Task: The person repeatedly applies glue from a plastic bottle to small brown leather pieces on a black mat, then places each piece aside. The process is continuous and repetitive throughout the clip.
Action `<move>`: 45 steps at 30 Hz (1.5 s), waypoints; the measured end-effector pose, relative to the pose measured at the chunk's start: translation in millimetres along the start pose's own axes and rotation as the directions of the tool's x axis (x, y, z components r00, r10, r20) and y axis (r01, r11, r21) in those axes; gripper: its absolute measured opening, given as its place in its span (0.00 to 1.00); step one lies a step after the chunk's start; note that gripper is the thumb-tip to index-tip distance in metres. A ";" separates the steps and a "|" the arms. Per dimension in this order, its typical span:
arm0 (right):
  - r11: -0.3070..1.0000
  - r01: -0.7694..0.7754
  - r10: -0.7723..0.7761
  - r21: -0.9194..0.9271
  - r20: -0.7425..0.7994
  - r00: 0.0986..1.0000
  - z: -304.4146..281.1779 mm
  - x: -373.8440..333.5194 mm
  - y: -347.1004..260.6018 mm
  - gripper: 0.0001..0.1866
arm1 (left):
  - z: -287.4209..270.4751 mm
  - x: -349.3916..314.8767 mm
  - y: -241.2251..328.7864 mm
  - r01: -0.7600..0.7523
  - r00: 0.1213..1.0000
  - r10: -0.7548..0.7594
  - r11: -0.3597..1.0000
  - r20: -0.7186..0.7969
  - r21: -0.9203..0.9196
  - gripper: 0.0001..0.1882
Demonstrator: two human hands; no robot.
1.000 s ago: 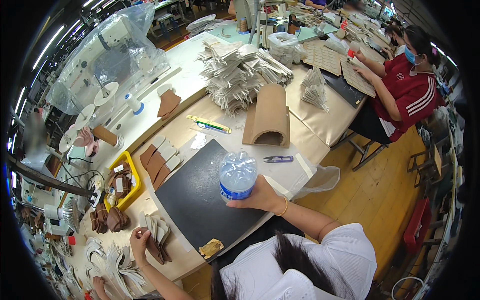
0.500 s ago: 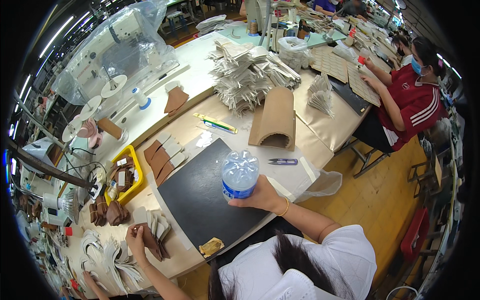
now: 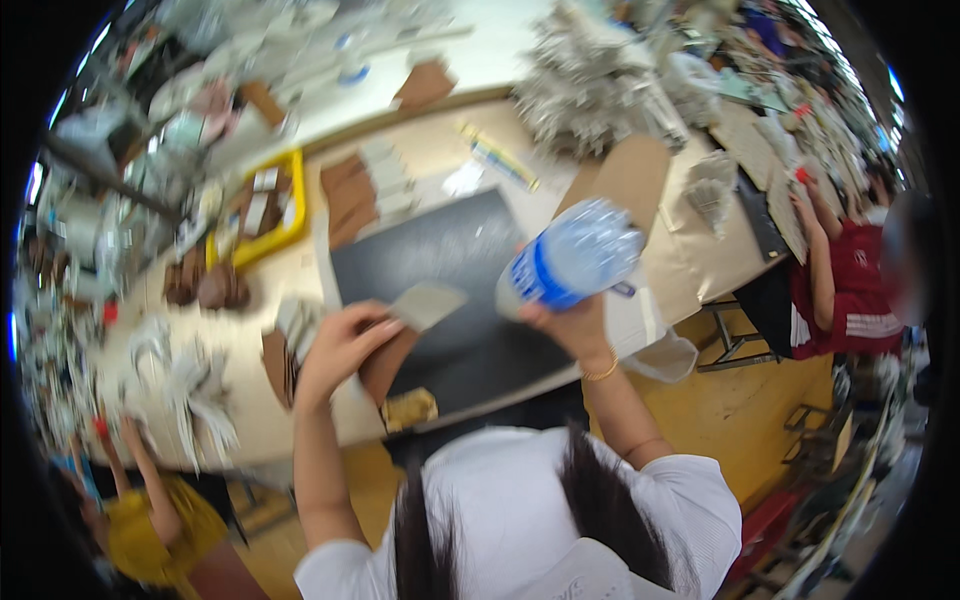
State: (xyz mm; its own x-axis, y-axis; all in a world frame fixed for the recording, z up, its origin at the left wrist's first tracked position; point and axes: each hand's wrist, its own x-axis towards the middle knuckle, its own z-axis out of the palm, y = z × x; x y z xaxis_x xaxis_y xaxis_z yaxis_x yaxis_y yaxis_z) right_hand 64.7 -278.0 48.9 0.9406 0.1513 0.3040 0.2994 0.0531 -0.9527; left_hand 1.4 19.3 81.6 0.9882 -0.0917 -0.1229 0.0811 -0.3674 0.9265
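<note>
My right hand grips a clear plastic bottle with a blue label, tilted with its base up and to the right, above the right side of a black board. In my left hand is a brown leather piece with a pale grey-white tab, pinched at the board's left edge. A small stack of similar pieces lies beside my left wrist. A yellowish-brown lump sits at the board's near corner. Motion blurs the view.
A yellow tray of brown pieces stands to the left, near brown bundles. Brown pieces with pale tabs lie behind the board. Farther back are a curved brown form and a tall pale pile. Co-workers sit at right and lower left.
My left hand has lifted a leather piece off the stack and brought it right to the board. The bottle has moved right and tipped over further. The view has shifted.
</note>
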 end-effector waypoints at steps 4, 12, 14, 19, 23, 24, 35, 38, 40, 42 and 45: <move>0.990 -0.019 0.023 0.139 -0.030 0.999 3.1 3.7 -19.8 0.38 | 52.6 28.9 -36.6 0.061 0.995 -0.080 0.950 0.050 0.307 0.14; 0.994 -0.003 -0.017 0.107 0.178 0.984 45.5 -4.7 14.0 0.36 | 57.1 34.7 -48.0 0.130 0.990 -0.144 0.935 0.016 0.330 0.14; 0.996 0.067 -0.046 -0.058 0.299 0.953 53.4 -4.1 19.8 0.35 | 59.5 35.7 -49.1 0.159 0.986 -0.169 0.926 -0.001 0.341 0.12; 0.898 0.226 -0.081 -0.377 0.363 0.928 69.6 -5.5 17.0 0.27 | 64.5 39.8 -57.5 0.193 0.981 -0.189 0.916 -0.048 0.352 0.09; 0.916 0.180 -0.072 -0.360 0.294 0.953 38.4 1.4 14.2 0.23 | 61.9 37.4 -50.2 0.214 0.976 -0.214 0.916 -0.037 0.339 0.08; 0.931 0.085 -0.004 -0.354 0.224 0.975 31.1 4.2 13.7 0.21 | 60.9 37.3 -47.2 0.222 0.974 -0.225 0.914 -0.031 0.338 0.08; 0.938 0.120 -0.049 -0.324 0.220 0.974 49.8 4.1 24.4 0.24 | 59.4 38.4 -46.8 0.274 0.960 -0.275 0.893 -0.049 0.356 0.09; 0.978 -0.003 0.018 -0.207 0.073 0.997 43.0 14.3 21.1 0.23 | 59.0 37.5 -46.9 0.239 0.970 -0.234 0.904 -0.060 0.355 0.10; 0.998 0.021 -0.016 -0.055 0.089 0.996 72.3 12.8 20.2 0.24 | 57.5 42.0 -44.4 0.230 0.973 -0.225 0.902 -0.056 0.367 0.10; 0.978 0.089 -0.048 -0.189 0.214 0.976 86.8 12.5 19.4 0.23 | 58.8 41.4 -49.6 0.277 0.959 -0.281 0.894 -0.039 0.352 0.10; 0.920 0.150 -0.049 -0.363 0.275 0.960 81.6 11.4 14.7 0.24 | 62.9 37.6 -51.2 0.207 0.978 -0.196 0.894 -0.069 0.396 0.10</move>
State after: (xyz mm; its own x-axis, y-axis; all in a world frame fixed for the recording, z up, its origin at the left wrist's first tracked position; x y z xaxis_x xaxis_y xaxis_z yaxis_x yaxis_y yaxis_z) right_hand 66.8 -194.9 38.7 0.8447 0.4139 0.3395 0.4749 -0.2866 -0.8320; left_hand 26.2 -23.5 7.2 0.9597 0.0466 -0.2772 0.2259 -0.7145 0.6621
